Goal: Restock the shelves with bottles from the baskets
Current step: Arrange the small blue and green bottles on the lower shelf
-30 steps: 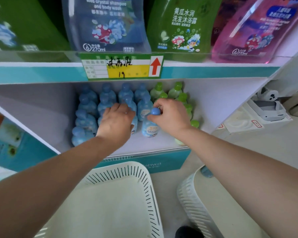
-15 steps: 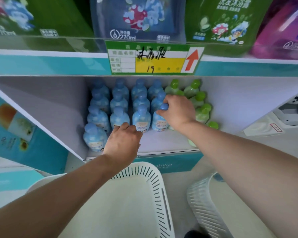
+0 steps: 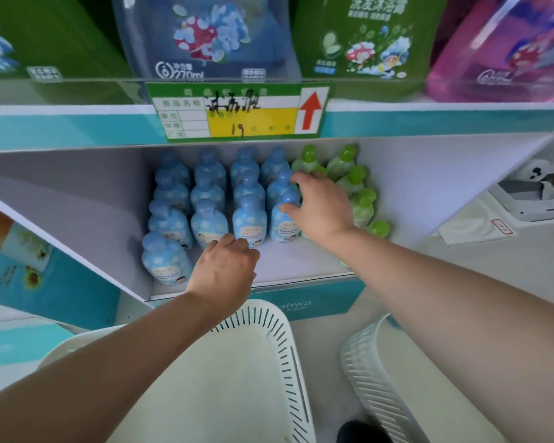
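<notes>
**Head view.** The right hand (image 3: 325, 209) is pinching the cap and neck of the front blue bottle (image 3: 283, 223) between its thumb and curled fingers. This bottle is standing upright on the lower shelf (image 3: 295, 265), at the front of the rightmost blue column, with its long axis vertical. It is lying just below and to the left of the palm, close against the bottle behind it and just beside the green bottles (image 3: 362, 203) on its right.

The left hand (image 3: 224, 271) is hovering near the shelf's front edge with its fingers curled under. Its knuckles are close to the bases of the other blue bottles (image 3: 210, 199), and whether it is holding anything cannot be told. The right hand is judged the nearer one for any nudge into line.

The shelf board is looking smooth and pale, with bare room in front of the three right-hand columns. A white slotted basket (image 3: 271, 340) and a second basket (image 3: 365, 369) are sitting on the floor (image 3: 323, 330) below. A price tag (image 3: 237, 111) is hanging from the upper shelf (image 3: 61, 126), which is carrying refill pouches (image 3: 205, 36).
</notes>
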`<act>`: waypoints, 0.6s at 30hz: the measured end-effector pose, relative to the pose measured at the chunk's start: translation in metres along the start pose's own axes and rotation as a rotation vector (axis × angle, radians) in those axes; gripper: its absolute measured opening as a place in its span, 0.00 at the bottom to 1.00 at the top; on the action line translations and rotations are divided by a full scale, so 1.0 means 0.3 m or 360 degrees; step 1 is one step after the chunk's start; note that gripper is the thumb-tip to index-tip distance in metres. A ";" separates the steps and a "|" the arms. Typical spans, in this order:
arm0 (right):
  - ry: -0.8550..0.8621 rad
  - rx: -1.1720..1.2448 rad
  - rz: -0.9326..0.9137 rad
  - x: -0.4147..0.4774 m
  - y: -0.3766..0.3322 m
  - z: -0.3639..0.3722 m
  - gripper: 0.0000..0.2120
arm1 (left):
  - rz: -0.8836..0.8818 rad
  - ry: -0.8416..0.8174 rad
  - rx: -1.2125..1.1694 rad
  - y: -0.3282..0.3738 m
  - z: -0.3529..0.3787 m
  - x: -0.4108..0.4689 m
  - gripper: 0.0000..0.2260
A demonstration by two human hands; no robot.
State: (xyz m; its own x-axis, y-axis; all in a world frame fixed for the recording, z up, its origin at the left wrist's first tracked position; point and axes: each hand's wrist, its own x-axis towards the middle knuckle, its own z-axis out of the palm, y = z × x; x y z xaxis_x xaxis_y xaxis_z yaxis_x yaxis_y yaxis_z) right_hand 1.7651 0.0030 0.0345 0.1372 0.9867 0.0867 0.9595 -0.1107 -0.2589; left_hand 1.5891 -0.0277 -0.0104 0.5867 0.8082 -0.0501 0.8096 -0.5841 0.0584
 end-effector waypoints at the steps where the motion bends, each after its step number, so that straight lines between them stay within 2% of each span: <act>1: 0.0041 0.0021 -0.0034 -0.024 0.006 -0.013 0.20 | 0.0013 -0.0003 0.0006 0.014 -0.007 0.004 0.13; 7: 0.0144 0.0230 -0.0101 -0.256 0.154 -0.077 0.09 | 0.0150 -0.0063 0.0045 0.167 -0.069 0.048 0.13; 14: 0.0172 0.0239 0.0319 -0.557 0.474 -0.083 0.04 | 0.0495 -0.0115 0.0122 0.481 -0.119 0.110 0.13; 18: -0.0024 0.0128 0.0625 -0.699 0.664 -0.053 0.06 | 0.0772 -0.0118 0.0031 0.677 -0.092 0.136 0.10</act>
State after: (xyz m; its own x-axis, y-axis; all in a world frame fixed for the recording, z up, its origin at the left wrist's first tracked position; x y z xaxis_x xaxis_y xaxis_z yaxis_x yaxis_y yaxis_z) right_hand 1.9315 -0.2280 -0.0199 0.4856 0.8729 -0.0481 0.8123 -0.4708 -0.3441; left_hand 1.7768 -0.1112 0.0271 0.8954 0.4355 -0.0926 0.4424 -0.8938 0.0739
